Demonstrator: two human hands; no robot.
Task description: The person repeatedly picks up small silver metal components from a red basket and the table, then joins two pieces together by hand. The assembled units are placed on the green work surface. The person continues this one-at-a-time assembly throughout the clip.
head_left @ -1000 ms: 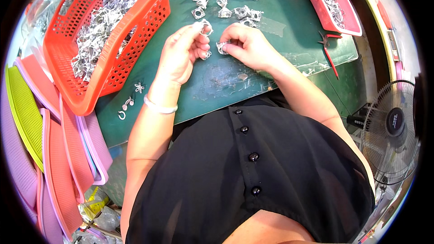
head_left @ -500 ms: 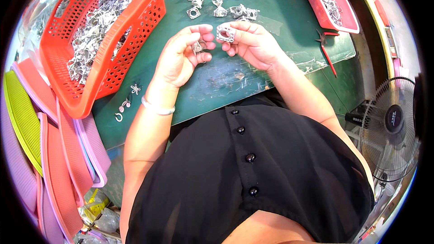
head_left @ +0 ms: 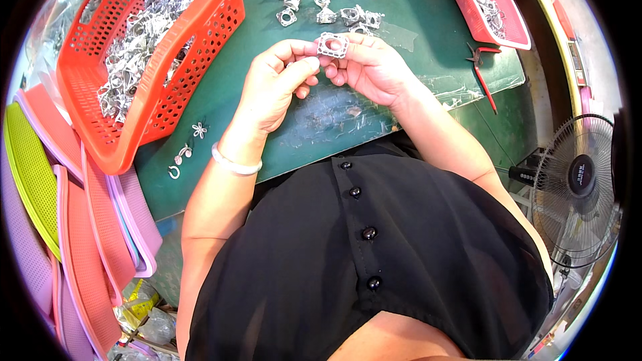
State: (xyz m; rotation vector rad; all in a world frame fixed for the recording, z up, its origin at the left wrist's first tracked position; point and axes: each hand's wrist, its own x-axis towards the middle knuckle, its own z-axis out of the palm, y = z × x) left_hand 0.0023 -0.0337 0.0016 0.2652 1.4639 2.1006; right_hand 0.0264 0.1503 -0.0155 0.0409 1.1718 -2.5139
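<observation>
Left of the green table [head_left: 414, 47] stands the orange basket [head_left: 127, 60]. Above the table's middle the left hand [head_left: 277, 87] meets the square metal piece [head_left: 332, 45] from its left, thumb and forefinger pressed to its edge; the right hand [head_left: 374, 67] pinches it from the right — both equally near, piece lying flat-faced upward.

metal piece [head_left: 332, 45] now flat-on (both hands)

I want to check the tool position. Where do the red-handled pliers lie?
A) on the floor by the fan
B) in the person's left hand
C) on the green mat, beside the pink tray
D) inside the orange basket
C: the red-handled pliers lie on the green mat, just below the pink tray, away from both hands.
</observation>
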